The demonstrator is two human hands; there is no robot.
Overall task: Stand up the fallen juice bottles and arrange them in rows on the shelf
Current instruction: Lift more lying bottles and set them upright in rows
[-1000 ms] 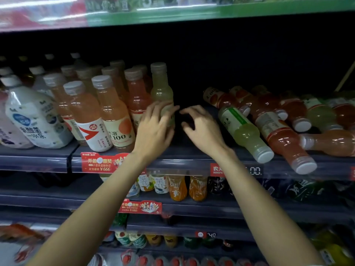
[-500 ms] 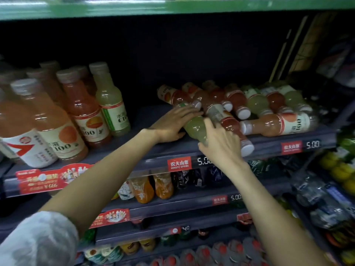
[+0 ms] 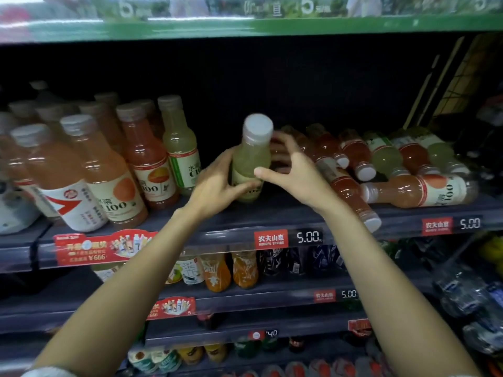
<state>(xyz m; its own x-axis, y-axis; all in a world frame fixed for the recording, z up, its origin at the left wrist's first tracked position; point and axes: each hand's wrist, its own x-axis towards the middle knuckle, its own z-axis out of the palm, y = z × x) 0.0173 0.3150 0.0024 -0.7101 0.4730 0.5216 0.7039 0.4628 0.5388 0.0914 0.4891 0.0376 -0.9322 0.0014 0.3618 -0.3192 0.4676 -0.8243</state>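
A pale green juice bottle [image 3: 251, 156] with a white cap stands upright on the dark shelf [image 3: 272, 213], in the gap at the middle. My left hand [image 3: 217, 186] wraps its lower body from the left. My right hand [image 3: 294, 170] touches its right side with thumb and spread fingers. To the left stand rows of upright orange juice bottles [image 3: 109, 170] and one upright green bottle [image 3: 181, 148]. To the right lies a heap of fallen red, orange and green bottles [image 3: 381, 161], caps toward me.
A fallen orange bottle [image 3: 419, 190] lies crosswise near the shelf's front right edge. Price tags [image 3: 288, 238] line the shelf lip. Lower shelves hold more drinks [image 3: 231, 270]. A green shelf edge [image 3: 245, 25] runs overhead.
The green bottle that lay in the heap now stands upright in the middle gap, lifted there by both hands. The view has shifted a little leftward.
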